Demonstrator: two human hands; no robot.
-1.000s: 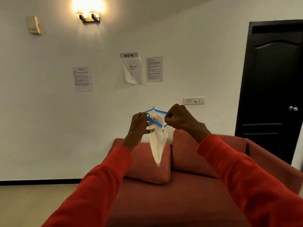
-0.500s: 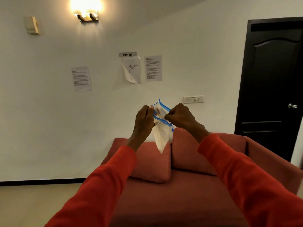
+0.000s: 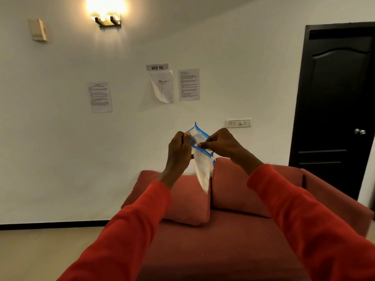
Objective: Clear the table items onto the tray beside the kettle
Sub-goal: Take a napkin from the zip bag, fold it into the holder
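**Both hands holding a zip bag above the sofa**

The left hand (image 3: pixel 179 148) has its fingers curled and pinches the left side of the blue-edged mouth of a clear zip bag (image 3: pixel 202 169). The right hand (image 3: pixel 220 144) is likewise curled and pinches the opposite side of the same blue rim between thumb and fingertips. The two hands are close together, with the bag's mouth between them (pulled apart into a loop). The bag's body hangs down below the hands and tapers to a point. Whether it contains anything cannot be determined.

Both forearms wear red sleeves (image 3: pixel 129 230) that reach forward from the lower edge of the view.

All positions below are given relative to the red sofa (image 3: pixel 223 240):

- The bag is held in the air above the sofa's seat, in front of its two back cushions (image 3: pixel 188 199).
- On the white wall above the sofa hang printed sheets (image 3: pixel 100 97) and a label reading "WS 06" (image 3: pixel 157 67).
- A switch panel (image 3: pixel 238 123) is fixed to the wall just above the sofa back.
- A lit wall lamp (image 3: pixel 107 17) is mounted high above the sofa, to the left.
- A dark door (image 3: pixel 336 110) stands to the right of the sofa.
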